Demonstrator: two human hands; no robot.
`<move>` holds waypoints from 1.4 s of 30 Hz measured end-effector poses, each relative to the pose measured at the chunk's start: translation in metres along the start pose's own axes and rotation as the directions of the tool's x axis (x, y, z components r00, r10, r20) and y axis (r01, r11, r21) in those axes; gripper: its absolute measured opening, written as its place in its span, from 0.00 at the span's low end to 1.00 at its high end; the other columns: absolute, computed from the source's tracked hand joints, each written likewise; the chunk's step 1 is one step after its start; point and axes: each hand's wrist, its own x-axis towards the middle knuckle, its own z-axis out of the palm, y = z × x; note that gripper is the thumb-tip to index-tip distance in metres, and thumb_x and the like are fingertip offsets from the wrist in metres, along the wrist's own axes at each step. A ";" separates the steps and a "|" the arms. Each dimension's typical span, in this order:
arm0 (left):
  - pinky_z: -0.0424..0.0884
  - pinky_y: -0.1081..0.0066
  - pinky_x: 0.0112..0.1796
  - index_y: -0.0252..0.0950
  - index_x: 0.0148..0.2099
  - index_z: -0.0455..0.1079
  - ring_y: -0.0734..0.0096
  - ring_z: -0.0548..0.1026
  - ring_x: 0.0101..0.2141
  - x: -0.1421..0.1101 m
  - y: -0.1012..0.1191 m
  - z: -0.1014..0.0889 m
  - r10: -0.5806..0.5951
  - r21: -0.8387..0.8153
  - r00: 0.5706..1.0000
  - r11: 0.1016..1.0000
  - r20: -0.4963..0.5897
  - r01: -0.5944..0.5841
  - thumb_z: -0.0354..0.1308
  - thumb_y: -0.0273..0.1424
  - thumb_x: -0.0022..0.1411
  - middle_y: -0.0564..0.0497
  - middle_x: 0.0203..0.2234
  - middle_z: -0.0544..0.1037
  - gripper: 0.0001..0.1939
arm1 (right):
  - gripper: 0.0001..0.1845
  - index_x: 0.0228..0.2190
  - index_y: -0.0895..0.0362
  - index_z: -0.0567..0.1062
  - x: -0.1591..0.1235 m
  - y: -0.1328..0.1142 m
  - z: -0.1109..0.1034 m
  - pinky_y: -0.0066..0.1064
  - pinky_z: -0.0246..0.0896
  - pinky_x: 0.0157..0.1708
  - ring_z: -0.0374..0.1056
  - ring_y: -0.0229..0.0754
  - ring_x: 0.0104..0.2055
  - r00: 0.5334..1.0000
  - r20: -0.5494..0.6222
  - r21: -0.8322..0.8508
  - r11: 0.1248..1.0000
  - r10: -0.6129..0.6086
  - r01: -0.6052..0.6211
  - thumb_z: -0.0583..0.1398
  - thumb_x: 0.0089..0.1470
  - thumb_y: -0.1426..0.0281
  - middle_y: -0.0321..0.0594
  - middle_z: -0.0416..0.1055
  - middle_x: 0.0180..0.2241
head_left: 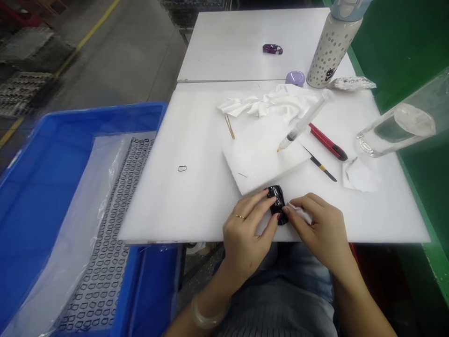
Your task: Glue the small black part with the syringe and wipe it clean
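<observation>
Close to the table's front edge, my left hand (250, 229) grips a small glossy black piece (276, 199) with a curved surface, fingers on its upper side and thumb below. Pinched in my right hand (317, 224) is a white cloth (300, 213), its fingertips touching the black piece's right side. Just beyond lies a white foam pad (259, 159) with a syringe (298, 126) resting over it, its orange tip pointing down-left. Tweezers (322, 168) and a red utility knife (328, 142) lie right of the pad. A small black-rimmed ring (182, 168) sits alone on the left.
A blue bin (105, 112) at the left holds a sheet with rows of black rings (105, 262). Crumpled white cloth (270, 104), thin sticks (229, 126), a dotted bottle (333, 51), a clear cup (389, 131), a purple case (295, 78) and a purple clip (272, 48) stand or lie farther back.
</observation>
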 end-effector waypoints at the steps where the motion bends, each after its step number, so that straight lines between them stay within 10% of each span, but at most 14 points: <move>1: 0.74 0.67 0.51 0.36 0.50 0.75 0.66 0.76 0.49 0.000 0.000 0.000 -0.001 0.002 1.000 1.000 0.003 0.001 0.61 0.26 0.64 0.47 0.49 0.79 0.12 | 0.10 0.30 0.56 0.76 0.001 -0.001 0.000 0.26 0.53 0.19 0.58 0.30 0.17 1.000 0.015 -0.005 1.000 0.013 -0.013 0.61 0.61 0.64 0.33 0.72 0.26; 15: 0.73 0.60 0.51 0.38 0.53 0.72 0.62 0.72 0.51 0.008 0.003 -0.003 -0.080 0.000 0.992 0.997 0.095 0.080 0.58 0.27 0.65 0.49 0.51 0.77 0.14 | 0.04 0.38 0.54 0.77 -0.019 0.013 -0.029 0.29 0.59 0.23 0.68 0.37 0.27 0.996 -0.056 0.079 0.995 -0.063 0.067 0.61 0.60 0.73 0.38 0.75 0.31; 21: 0.72 0.62 0.52 0.37 0.54 0.72 0.63 0.72 0.53 0.004 0.001 -0.001 -0.039 -0.033 0.997 0.999 0.073 0.042 0.55 0.21 0.66 0.48 0.52 0.76 0.16 | 0.12 0.41 0.54 0.76 -0.005 0.030 -0.055 0.37 0.64 0.34 0.71 0.47 0.36 0.908 -0.420 -0.205 0.975 -0.008 -0.086 0.67 0.56 0.65 0.44 0.75 0.35; 24: 0.72 0.69 0.52 0.35 0.53 0.73 0.69 0.73 0.52 -0.002 0.000 -0.002 -0.023 -0.107 0.998 0.994 -0.066 0.016 0.50 0.18 0.67 0.48 0.50 0.76 0.18 | 0.17 0.48 0.57 0.73 0.002 0.021 -0.042 0.45 0.65 0.44 0.71 0.53 0.45 0.915 -0.390 -0.395 0.916 -0.100 -0.067 0.63 0.58 0.63 0.48 0.76 0.42; 31: 0.74 0.74 0.45 0.35 0.49 0.74 0.73 0.76 0.42 -0.011 -0.004 -0.006 -0.039 -0.095 0.967 0.995 -0.254 0.015 0.53 0.22 0.67 0.50 0.41 0.78 0.12 | 0.24 0.56 0.61 0.65 -0.008 -0.034 0.035 0.44 0.70 0.35 0.71 0.52 0.38 0.981 -0.150 -0.216 0.972 -0.123 0.089 0.57 0.61 0.64 0.49 0.75 0.38; 35: 0.72 0.76 0.43 0.34 0.46 0.74 0.74 0.76 0.40 -0.013 -0.009 -0.006 0.049 -0.004 0.981 0.999 -0.187 -0.050 0.55 0.22 0.66 0.50 0.38 0.78 0.09 | 0.22 0.55 0.56 0.67 -0.023 -0.001 0.006 0.45 0.70 0.40 0.73 0.52 0.42 0.958 -0.287 -0.193 0.980 -0.008 -0.050 0.57 0.60 0.68 0.48 0.76 0.42; 37: 0.71 0.75 0.43 0.34 0.45 0.75 0.73 0.76 0.40 -0.013 -0.011 -0.005 0.099 0.046 0.984 0.995 -0.147 -0.094 0.56 0.23 0.66 0.50 0.37 0.78 0.08 | 0.24 0.55 0.53 0.69 -0.047 0.039 -0.039 0.46 0.69 0.42 0.74 0.53 0.44 0.874 -0.466 -0.214 0.941 0.138 -0.263 0.60 0.57 0.63 0.48 0.77 0.45; 42: 0.69 0.69 0.46 0.33 0.46 0.76 0.65 0.75 0.44 -0.009 -0.013 -0.001 0.115 0.120 0.990 0.987 -0.085 -0.104 0.55 0.29 0.68 0.46 0.43 0.78 0.09 | 0.28 0.51 0.54 0.75 -0.141 0.150 -0.161 0.50 0.61 0.32 0.74 0.59 0.36 0.394 -0.728 -0.126 0.455 0.561 -0.882 0.66 0.47 0.62 0.53 0.79 0.38</move>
